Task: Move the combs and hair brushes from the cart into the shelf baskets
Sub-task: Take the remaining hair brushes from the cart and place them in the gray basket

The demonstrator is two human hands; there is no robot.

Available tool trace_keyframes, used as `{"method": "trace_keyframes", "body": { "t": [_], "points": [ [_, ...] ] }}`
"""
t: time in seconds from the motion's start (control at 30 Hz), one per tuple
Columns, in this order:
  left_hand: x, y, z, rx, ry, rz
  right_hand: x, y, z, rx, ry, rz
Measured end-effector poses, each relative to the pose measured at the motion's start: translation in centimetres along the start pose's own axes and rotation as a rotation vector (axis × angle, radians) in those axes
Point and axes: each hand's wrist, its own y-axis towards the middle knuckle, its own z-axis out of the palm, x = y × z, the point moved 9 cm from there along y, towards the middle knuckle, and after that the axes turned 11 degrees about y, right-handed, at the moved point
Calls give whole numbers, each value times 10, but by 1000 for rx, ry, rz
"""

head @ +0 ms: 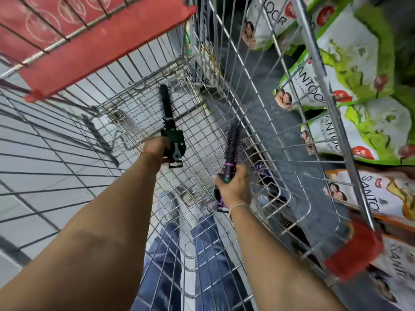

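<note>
Two round hair brushes are lifted inside the wire cart, one per hand. The left hand (157,145) is wrapped around the handle end of a black round brush (167,108), whose bristled barrel points up and away; a dark card tag with a pale hang tab (176,151) is fixed at the handle. The right hand (233,185) is wrapped around the handle of a purple-and-black round brush (232,142), its barrel tilted toward the cart's right wall, a green band showing at the grip. Both barrels are cylindrical and densely bristled; both handles look like hard moulded plastic.

Progress, as judged from this view: the two brushes are picked up but not yet shelved, and no shelf basket can be seen. Dark and purple shapes (262,173) lie low near the cart's right wall, possibly more brushes or combs; they are too blurred to name. The transfer therefore appears to have items left.

The cart (224,108) is a grid of thin bright metal wire with red plastic trim (352,259) at a corner and a red panel (74,37) at the upper left. Beyond the right wall stand glossy green-and-white packets (359,63), and pale floor tiles (45,140) show through the mesh.
</note>
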Motion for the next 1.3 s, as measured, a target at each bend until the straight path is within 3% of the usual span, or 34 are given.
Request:
{"method": "trace_keyframes", "body": {
  "t": [0.2,0.33,0.6,0.87,1.0,1.1,1.23,1.3],
  "points": [
    [-8,-4,22,107,254,53,-18,-4,8,74,307,206],
    [-18,-37,41,352,278,79,-12,-15,-6,108,418,255],
    [-100,-158,52,810,371,374,96,-92,-74,-98,841,-183],
    [-208,-418,119,1221,471,879,196,-239,-271,-480,1174,-770],
    [-217,-532,165,1220,503,1043,179,-305,-383,-762,1190,-878],
    [-206,-583,199,1222,531,1072,152,-319,-438,-856,1214,-797],
    [-179,-599,243,1148,610,996,108,-296,-477,-817,1223,-656],
    [-169,-583,266,1029,662,980,86,-276,-485,-826,1152,-561]
  ]
}}
